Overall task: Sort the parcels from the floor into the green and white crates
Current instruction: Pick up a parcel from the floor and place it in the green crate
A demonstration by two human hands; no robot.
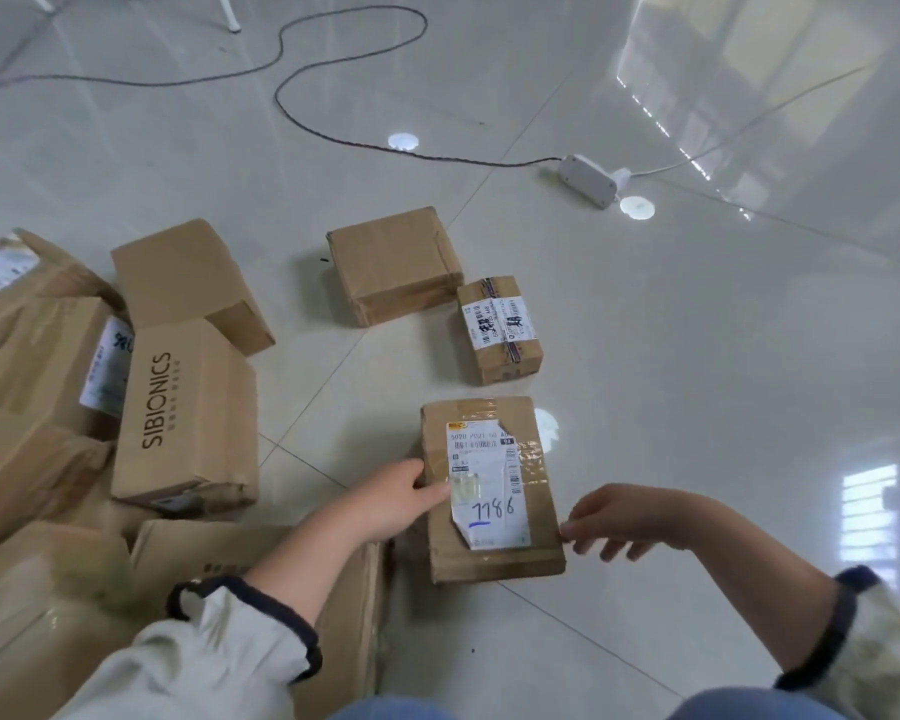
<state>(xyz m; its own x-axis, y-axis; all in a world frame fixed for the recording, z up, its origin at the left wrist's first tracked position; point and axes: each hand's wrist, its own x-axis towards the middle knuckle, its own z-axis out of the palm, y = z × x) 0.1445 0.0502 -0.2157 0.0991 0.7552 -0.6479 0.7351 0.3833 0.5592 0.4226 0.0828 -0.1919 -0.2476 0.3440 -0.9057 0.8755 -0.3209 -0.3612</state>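
Cardboard parcel marked 1186 [491, 488] is the one I am reaching for on the floor [697, 381].

My left hand [396, 498] rests spread on its label edge; my right hand [622, 522] hovers loosely open, fingertips at its right side, neither gripping. Pick-up step, I judge: next I must clamp both sides and lift. No crates in view.
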